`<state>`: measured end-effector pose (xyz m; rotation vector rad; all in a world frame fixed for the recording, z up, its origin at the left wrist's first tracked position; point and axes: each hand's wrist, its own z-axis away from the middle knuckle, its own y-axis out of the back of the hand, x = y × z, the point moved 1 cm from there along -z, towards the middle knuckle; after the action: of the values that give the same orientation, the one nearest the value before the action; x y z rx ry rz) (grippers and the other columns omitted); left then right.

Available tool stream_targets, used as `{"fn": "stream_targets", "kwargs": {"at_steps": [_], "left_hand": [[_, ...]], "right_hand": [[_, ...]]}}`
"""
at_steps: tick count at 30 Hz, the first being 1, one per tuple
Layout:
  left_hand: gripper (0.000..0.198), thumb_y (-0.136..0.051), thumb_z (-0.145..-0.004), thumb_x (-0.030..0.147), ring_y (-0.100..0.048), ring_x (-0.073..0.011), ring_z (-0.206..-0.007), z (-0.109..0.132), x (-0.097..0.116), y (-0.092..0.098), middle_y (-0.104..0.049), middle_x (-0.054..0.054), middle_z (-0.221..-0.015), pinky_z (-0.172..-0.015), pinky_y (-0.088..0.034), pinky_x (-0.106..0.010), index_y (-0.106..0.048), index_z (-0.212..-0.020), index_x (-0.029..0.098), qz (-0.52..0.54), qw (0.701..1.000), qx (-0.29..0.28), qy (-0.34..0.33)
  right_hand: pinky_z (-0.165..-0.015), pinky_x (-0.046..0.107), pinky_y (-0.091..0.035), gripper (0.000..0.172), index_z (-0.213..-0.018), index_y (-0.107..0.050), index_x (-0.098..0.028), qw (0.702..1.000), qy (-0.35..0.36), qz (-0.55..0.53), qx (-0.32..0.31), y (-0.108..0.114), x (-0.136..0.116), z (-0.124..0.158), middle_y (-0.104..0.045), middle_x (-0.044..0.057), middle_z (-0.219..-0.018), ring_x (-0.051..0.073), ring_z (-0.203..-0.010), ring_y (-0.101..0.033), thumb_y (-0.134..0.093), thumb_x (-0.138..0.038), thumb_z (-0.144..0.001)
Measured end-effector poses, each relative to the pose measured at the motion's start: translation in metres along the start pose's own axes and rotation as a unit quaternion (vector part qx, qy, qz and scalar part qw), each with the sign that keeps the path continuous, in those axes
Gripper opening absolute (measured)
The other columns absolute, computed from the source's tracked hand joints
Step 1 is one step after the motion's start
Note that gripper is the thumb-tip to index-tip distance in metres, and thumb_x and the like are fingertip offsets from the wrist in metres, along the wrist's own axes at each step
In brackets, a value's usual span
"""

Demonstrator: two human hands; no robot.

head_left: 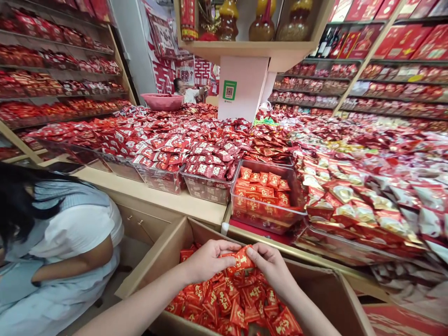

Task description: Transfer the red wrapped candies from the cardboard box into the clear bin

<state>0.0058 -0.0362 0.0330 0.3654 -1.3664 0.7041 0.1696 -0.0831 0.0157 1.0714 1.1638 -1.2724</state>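
Note:
Between my two hands is a small red candy packet [241,260] with gold lettering. My left hand [213,257] pinches its left end, and my right hand [268,261] grips the right end. Both are above an open cardboard box [315,284] holding a heap of like red candy packets [224,298]. Just beyond the box stands a clear plastic bin [266,214], partly filled with neatly lined-up red packets [264,184].
Several clear bins heaped with wrapped sweets [210,158] line the counter [154,191]. At my left sits a person in a white sleeve [80,224]. A pink basin [163,101] rests farther back, near a white pillar [241,88]. Stocked shelves flank both sides.

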Motion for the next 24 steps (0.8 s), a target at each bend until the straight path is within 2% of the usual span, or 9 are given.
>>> {"fn": "stream_targets", "kwargs": {"at_steps": [5,7,11,13,15,17,18,21,24], "left_hand": [[0.050,-0.056,-0.071,0.031,-0.058,-0.0139,-0.066,0.002,-0.001,-0.010,-0.062,-0.004,-0.078,-0.065,-0.044,-0.029,-0.038,-0.114,0.015,0.032,0.998,0.059,0.017],[0.046,-0.058,-0.069,0.032,-0.056,-0.0120,-0.062,0.003,0.001,-0.011,-0.060,-0.002,-0.076,-0.062,-0.044,-0.027,-0.040,-0.108,0.015,0.021,0.994,0.105,0.006],[0.032,-0.059,-0.067,0.032,-0.054,-0.0119,-0.066,0.005,0.020,-0.003,-0.060,-0.001,-0.075,-0.061,-0.043,-0.023,-0.051,-0.093,0.015,-0.105,0.979,0.172,-0.037],[0.033,-0.057,-0.069,0.031,-0.055,-0.0125,-0.069,0.004,0.041,0.004,-0.061,-0.001,-0.076,-0.062,-0.043,-0.022,-0.051,-0.097,0.015,-0.148,0.968,0.188,-0.068],[0.034,-0.057,-0.069,0.032,-0.056,-0.0131,-0.070,-0.002,0.068,0.012,-0.062,-0.002,-0.078,-0.063,-0.044,-0.023,-0.051,-0.099,0.015,-0.187,0.955,0.200,-0.114],[0.034,-0.057,-0.069,0.032,-0.056,-0.0134,-0.071,-0.013,0.097,0.017,-0.062,-0.003,-0.080,-0.065,-0.044,-0.024,-0.053,-0.098,0.014,-0.238,0.935,0.204,-0.163],[0.034,-0.057,-0.069,0.031,-0.056,-0.0135,-0.072,-0.020,0.111,0.018,-0.063,-0.003,-0.082,-0.066,-0.044,-0.024,-0.054,-0.098,0.013,-0.264,0.924,0.203,-0.187],[0.031,-0.054,-0.071,0.029,-0.056,-0.0142,-0.079,-0.044,0.139,0.022,-0.063,-0.004,-0.090,-0.073,-0.043,-0.025,-0.058,-0.097,0.012,-0.325,0.895,0.182,-0.247],[0.033,-0.052,-0.072,0.029,-0.056,-0.0150,-0.082,-0.069,0.151,0.026,-0.062,-0.006,-0.094,-0.075,-0.043,-0.026,-0.057,-0.099,0.011,-0.346,0.888,0.153,-0.263]], "right_hand": [[-0.050,0.021,-0.032,0.027,-0.071,-0.054,-0.014,1.000,-0.002,-0.018,0.010,-0.001,-0.003,0.004,-0.049,-0.003,-0.055,0.008,-0.050,-0.040,-0.054,-0.042,-0.071],[-0.049,0.021,-0.033,0.028,-0.068,-0.051,-0.015,1.000,-0.001,-0.005,0.021,-0.001,-0.002,0.006,-0.048,-0.003,-0.054,0.008,-0.049,-0.040,-0.054,-0.042,-0.071],[-0.054,0.024,-0.039,0.023,-0.078,-0.052,-0.017,0.982,0.072,0.173,0.018,0.007,-0.027,0.013,-0.055,0.001,-0.066,0.012,-0.058,-0.048,-0.046,-0.039,-0.076],[-0.063,0.028,-0.041,0.022,-0.084,-0.055,-0.018,0.917,0.175,0.351,0.069,0.017,-0.058,0.012,-0.058,0.005,-0.075,0.016,-0.068,-0.051,-0.041,-0.035,-0.080],[-0.074,0.032,-0.038,0.025,-0.085,-0.058,-0.018,0.807,0.257,0.517,0.124,0.028,-0.095,0.004,-0.059,0.008,-0.080,0.020,-0.077,-0.051,-0.038,-0.031,-0.082],[-0.076,0.034,-0.036,0.026,-0.086,-0.061,-0.016,0.720,0.236,0.638,0.139,0.039,-0.126,-0.014,-0.061,0.010,-0.081,0.022,-0.081,-0.051,-0.039,-0.029,-0.081],[-0.075,0.034,-0.036,0.025,-0.086,-0.062,-0.015,0.696,0.195,0.679,0.129,0.044,-0.137,-0.025,-0.062,0.011,-0.081,0.023,-0.082,-0.051,-0.042,-0.029,-0.079],[-0.070,0.028,-0.039,0.023,-0.087,-0.064,-0.018,0.688,0.074,0.719,0.064,0.052,-0.152,-0.059,-0.065,0.008,-0.084,0.022,-0.082,-0.055,-0.051,-0.029,-0.072],[-0.066,0.025,-0.040,0.022,-0.086,-0.065,-0.021,0.693,0.042,0.719,0.044,0.055,-0.151,-0.079,-0.066,0.006,-0.085,0.020,-0.080,-0.058,-0.053,-0.028,-0.069]]}}
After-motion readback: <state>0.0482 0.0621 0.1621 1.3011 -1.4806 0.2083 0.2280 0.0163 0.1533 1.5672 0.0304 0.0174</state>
